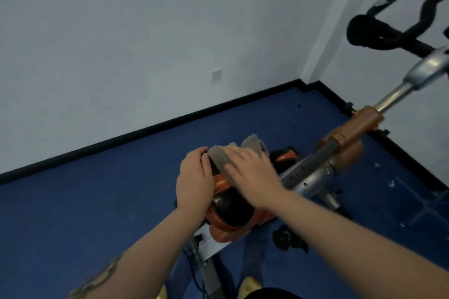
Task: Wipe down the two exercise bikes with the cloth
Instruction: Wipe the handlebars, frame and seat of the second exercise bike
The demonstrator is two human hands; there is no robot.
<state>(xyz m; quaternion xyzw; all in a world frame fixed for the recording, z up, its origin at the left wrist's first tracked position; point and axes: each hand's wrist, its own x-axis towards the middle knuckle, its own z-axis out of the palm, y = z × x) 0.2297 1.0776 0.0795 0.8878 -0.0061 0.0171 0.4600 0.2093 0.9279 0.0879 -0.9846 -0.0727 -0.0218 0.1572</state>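
On the nose of the orange-and-black padded bike saddle (230, 209), a soft grey rag of a cloth (220, 158) lies draped under the right hand (252, 172), whose flat, spread grip presses it down, while the left hand (194, 184) cups the saddle's side, fingers curled over its edge. The cloth looks light and limp, best bunched in the palm; the bike looks heavy and rigid. It stands on a blue floor (97, 201) by pale walls (145, 31) in a corner
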